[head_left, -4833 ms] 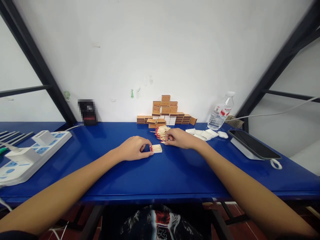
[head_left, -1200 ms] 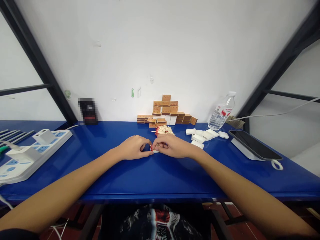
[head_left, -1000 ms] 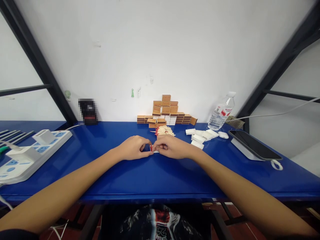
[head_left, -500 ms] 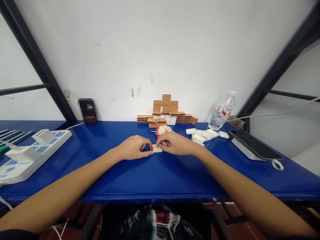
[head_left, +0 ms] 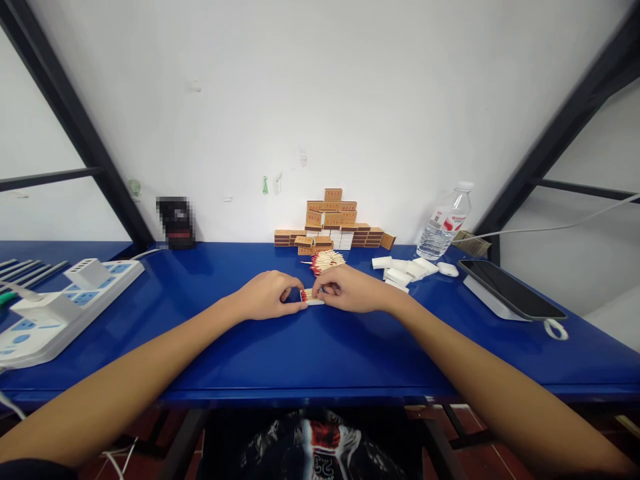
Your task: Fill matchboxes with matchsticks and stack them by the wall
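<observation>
A small white matchbox tray (head_left: 315, 302) lies on the blue table, with red-headed matches (head_left: 308, 295) side by side in it, their heads to the left. The thumb and bent index finger of my left hand (head_left: 267, 295) grip its left end. Over the right end of the tray, my right hand (head_left: 345, 288) has its fingers curled, the fingertips down on the matchsticks. Just behind that hand is a pile of loose matches (head_left: 327, 259), partly covered by it.
Brown matchboxes (head_left: 331, 219) are stacked against the wall. White trays (head_left: 400, 270), a leaning water bottle (head_left: 445, 223), a white case (head_left: 447, 269) and a tablet-like device (head_left: 510, 290) are to the right. A power strip (head_left: 75, 313) and a black object (head_left: 176, 223) are at left.
My right hand's fingertips have shifted very slightly within the tray. My left hand and the tray stay where they were.
</observation>
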{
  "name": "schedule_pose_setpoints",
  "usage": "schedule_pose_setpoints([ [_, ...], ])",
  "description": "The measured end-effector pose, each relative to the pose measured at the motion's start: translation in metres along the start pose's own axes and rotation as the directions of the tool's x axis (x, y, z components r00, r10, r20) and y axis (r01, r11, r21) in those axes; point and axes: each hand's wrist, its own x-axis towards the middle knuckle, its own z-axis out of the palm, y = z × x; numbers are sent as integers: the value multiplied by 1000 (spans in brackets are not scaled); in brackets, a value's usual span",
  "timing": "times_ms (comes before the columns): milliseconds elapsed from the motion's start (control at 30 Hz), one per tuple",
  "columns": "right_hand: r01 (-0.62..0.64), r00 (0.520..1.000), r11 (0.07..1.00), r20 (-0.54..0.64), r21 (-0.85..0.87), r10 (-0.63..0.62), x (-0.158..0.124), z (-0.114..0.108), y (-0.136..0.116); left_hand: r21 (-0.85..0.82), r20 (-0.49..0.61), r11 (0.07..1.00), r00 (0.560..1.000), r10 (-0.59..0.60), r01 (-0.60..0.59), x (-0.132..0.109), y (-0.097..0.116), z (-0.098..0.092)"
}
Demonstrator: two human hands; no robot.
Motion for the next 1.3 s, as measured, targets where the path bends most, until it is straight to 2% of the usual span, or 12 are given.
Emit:
schedule_pose_setpoints([
  [367, -9, 1000, 999, -16, -53, 8, 1, 2, 0, 0, -4, 1000, 1000, 1, -1, 0, -1, 1],
  [767, 6, 1000, 999, -29, -36, -7, 1, 1, -2, -5, -6, 1000, 1000, 4, -4, 0, -1, 1],
  [867, -22, 996, 1000, -86, -19, 20, -2, -11, 7, -26, -17, 1000, 1000, 4, -5, 0, -2, 1],
  [933, -113, 973, 994, -205, 0, 110, -5, -28, 24, -41, -25, 999, 1000, 5, -6, 0, -3, 1],
  [967, -201, 931, 979, -307, 15, 196, -6, -38, 35, -48, -30, 999, 1000, 5, -6, 0, -3, 2],
  [1000, -291, 862, 955, -419, 47, 284, -8, -49, 49, -55, -39, 998, 999, 1, -3, 0, -3, 2],
  [1067, -468, 639, 857, -586, 217, 497, -11, -71, 78, -74, -62, 997, 998, -23, 19, 0, -3, 4],
  [1133, -547, 422, 721, -604, 426, 677, -11, -88, 105, -91, -70, 995, 996, -46, 39, 0, -3, 6],
  [1167, -578, 347, 654, -578, 488, 738, -9, -94, 117, -94, -65, 995, 997, -50, 44, 0, -3, 6],
  [1200, -606, 292, 602, -559, 519, 776, -7, -98, 127, -95, -56, 994, 997, -51, 46, 0, -3, 7],
  [1233, -621, 271, 577, -546, 531, 793, -3, -100, 135, -94, -46, 994, 998, -53, 48, 0, -3, 7],
  [1300, -643, 263, 543, -510, 540, 819, 8, -100, 145, -96, -35, 994, 997, -64, 61, -1, -4, 7],
])
